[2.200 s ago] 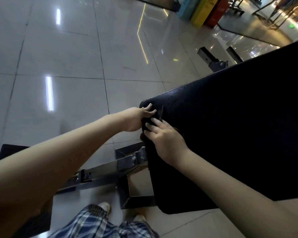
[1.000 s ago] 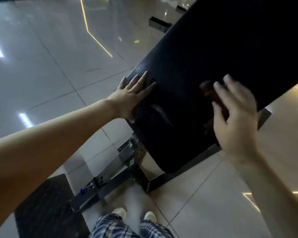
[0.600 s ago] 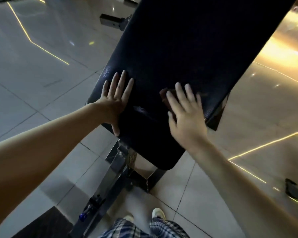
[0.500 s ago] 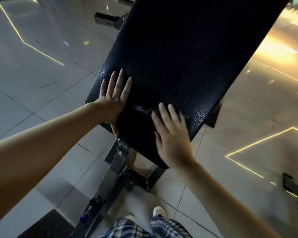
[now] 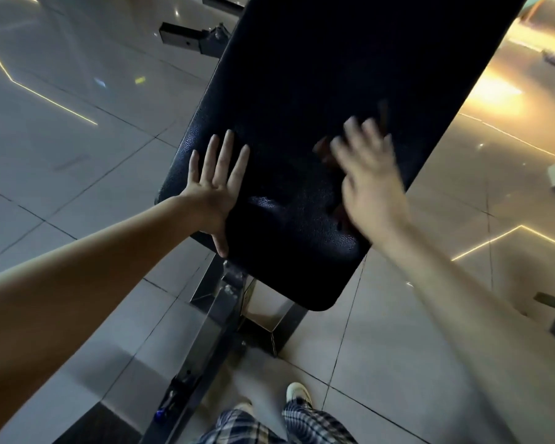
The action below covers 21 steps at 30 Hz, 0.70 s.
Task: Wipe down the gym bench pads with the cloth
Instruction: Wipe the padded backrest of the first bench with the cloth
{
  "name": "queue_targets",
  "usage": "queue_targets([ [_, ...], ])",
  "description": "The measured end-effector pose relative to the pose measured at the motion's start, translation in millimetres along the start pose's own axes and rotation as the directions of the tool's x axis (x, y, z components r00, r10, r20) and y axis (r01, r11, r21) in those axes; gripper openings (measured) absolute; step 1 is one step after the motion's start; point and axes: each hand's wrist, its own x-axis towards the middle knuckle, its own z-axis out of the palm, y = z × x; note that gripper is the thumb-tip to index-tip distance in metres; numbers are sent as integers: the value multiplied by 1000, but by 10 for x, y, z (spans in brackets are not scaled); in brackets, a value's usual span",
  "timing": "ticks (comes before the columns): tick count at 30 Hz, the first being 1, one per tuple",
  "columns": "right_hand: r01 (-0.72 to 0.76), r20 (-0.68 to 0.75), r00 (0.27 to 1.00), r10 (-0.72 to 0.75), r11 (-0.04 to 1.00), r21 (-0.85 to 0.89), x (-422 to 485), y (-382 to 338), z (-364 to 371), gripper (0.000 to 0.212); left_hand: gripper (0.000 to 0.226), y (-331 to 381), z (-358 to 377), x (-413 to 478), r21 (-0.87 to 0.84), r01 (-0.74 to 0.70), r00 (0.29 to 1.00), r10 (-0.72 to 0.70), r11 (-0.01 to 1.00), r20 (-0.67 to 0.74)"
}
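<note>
Cloth (image 5: 323, 148) under my right hand (image 5: 370, 184), fingers spread flat to press it into bench pad (image 5: 334, 59); left hand (image 5: 217, 184) flat, gripping nothing, on pad edge for bracing.

Plaid trousers (image 5: 314, 424) and pale sneakers (image 5: 297, 392) are worn.

One black bench pad (image 5: 318, 91) up the middle. Two hands on it: left hand (image 5: 213, 187) and right hand (image 5: 369, 187). One cloth (image 5: 322, 149), only a dark red edge showing. One steel bench frame (image 5: 218, 309) below. Near us, two plaid trouser legs (image 5: 314, 421) and one pale shoe (image 5: 297, 392) in clear sight.
</note>
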Motion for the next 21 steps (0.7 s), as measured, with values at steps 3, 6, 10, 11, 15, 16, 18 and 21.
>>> queue_targets([
  [3,-209,-46,976,214,973,98,216,111,-112,50,180,-10,2,-2,8,-16,1000,16,1000,20],
  [6,-203,-72,974,214,971,129,112,-122,22,52,181,-10,33,45,1,-1,1000,1,1000,5],
  [10,-20,13,1000,19,989,143,-430,-705,366,55,180,-36,71,68,15,-8,1000,8,1000,-11],
  [11,28,41,999,-34,988,154,-573,-836,439,53,179,-33,79,57,3,-9,1000,9,1000,-17],
  [15,241,165,949,-269,955,171,-1008,-1133,570,51,177,-38,79,31,-8,-21,998,20,1000,-57],
  [16,278,189,932,-308,945,171,-1037,-1118,565,50,176,-39,86,32,-18,-19,998,18,1000,-67],
  [18,326,228,908,-352,935,143,-950,-1023,507,51,174,-33,87,34,-14,-14,997,13,1000,-79],
  [21,299,202,931,-304,953,54,-538,-730,359,51,179,-5,66,30,21,13,999,-12,1000,-47],
])
